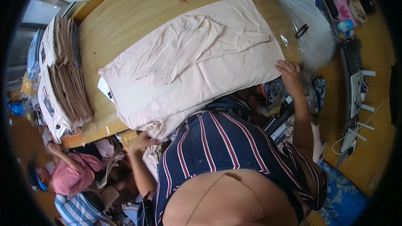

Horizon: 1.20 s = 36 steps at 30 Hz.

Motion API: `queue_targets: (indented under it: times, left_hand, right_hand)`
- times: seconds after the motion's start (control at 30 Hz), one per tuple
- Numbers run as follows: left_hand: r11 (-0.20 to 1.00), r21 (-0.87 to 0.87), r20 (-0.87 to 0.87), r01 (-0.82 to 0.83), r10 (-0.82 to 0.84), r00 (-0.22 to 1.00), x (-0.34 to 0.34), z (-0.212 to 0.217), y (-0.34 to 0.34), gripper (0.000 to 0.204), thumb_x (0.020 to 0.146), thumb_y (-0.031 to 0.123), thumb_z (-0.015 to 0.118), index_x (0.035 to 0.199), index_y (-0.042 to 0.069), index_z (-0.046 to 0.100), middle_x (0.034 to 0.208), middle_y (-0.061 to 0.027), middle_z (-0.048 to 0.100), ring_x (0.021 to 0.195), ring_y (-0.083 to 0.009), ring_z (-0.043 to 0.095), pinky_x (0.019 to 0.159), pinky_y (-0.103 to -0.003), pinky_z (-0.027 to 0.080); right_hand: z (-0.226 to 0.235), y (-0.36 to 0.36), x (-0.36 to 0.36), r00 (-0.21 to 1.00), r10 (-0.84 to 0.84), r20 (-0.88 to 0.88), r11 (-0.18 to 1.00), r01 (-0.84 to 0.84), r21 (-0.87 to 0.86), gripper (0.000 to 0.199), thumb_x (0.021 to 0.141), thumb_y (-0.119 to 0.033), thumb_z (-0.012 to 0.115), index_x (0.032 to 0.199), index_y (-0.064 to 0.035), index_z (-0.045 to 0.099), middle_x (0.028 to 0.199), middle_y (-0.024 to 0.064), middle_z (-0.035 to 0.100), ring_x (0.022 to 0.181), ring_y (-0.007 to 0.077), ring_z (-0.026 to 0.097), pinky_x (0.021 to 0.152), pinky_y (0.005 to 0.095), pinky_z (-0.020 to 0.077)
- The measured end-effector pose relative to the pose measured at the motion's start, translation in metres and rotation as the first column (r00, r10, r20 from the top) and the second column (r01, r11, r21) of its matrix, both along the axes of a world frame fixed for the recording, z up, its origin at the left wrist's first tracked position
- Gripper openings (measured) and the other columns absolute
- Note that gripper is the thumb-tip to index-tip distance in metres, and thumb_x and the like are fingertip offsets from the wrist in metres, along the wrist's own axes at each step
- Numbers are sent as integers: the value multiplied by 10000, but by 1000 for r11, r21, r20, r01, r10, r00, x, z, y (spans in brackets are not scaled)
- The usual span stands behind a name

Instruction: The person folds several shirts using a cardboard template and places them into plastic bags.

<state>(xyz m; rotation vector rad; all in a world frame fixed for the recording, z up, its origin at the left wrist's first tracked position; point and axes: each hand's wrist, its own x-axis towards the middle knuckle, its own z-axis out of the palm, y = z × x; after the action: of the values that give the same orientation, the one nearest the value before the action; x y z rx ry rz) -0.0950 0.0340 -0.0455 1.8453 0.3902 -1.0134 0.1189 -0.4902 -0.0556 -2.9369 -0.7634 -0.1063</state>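
Your left hand (141, 140) lies flat, fingers spread, on the pale pink folded fabric stack (197, 65) (near edge); your right hand (289, 73) presses its far corner, open.

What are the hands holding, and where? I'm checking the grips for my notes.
Both hands touch the pale pink garment: the right hand rests on its right edge, the left hand at its near lower edge. A closed grip cannot be told.
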Motion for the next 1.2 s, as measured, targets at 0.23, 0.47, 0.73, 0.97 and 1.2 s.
queue_targets:
  times: [0.23, 0.47, 0.73, 0.97, 1.2]
  left_hand:
    - [329, -752, 167, -571, 933, 318, 12, 47, 103, 509, 678, 134, 643, 1115, -12, 427, 1128, -143, 482, 991, -232, 505, 816, -338, 424]
    - [740, -339, 258, -581, 667, 699, 145, 28, 151, 396, 775, 76, 579, 1120, -19, 411, 1006, -112, 550, 821, -148, 559, 692, -230, 457]
    - [510, 361, 932, -780, -165, 323, 201, 10, 72, 509, 652, 141, 688, 1076, -15, 453, 1012, -187, 527, 951, -307, 503, 838, -378, 375]
    - [606, 789, 564, 104, -780, 272, 209, 9, -101, 541, 771, 515, 436, 1270, 336, 327, 1385, -8, 188, 1278, -270, 135, 994, -537, 64]
    - [574, 807, 520, 142, -803, 290, 207, -16, -93, 533, 794, 551, 350, 1279, 331, 311, 1387, -14, 177, 1280, -286, 112, 997, -540, 67]
  right_hand:
    - [28, -11, 108, 869, 129, -478, 383, 401, 832, 200, 700, 31, 532, 894, 36, 580, 926, 123, 607, 926, 181, 545, 843, 273, 403]
    - [-20, 82, 213, 854, -300, -426, 589, 517, 621, 412, 737, -303, 626, 973, 29, 565, 891, 153, 604, 808, 222, 572, 744, 307, 423]
    - [-38, 57, 223, 860, -192, -474, 717, 452, 531, 491, 723, -290, 632, 1127, -53, 482, 1040, 168, 555, 939, 269, 543, 807, 335, 413]
    - [-30, 11, 192, 870, -76, -488, 888, 282, 364, 578, 724, -125, 605, 1245, -121, 355, 1105, 86, 527, 968, 242, 519, 852, 385, 384]
    - [16, 143, 128, 966, -87, 244, 978, 36, 207, 552, 782, -389, 511, 1268, -191, 340, 1348, 79, 251, 1233, 253, 240, 949, 510, 216]
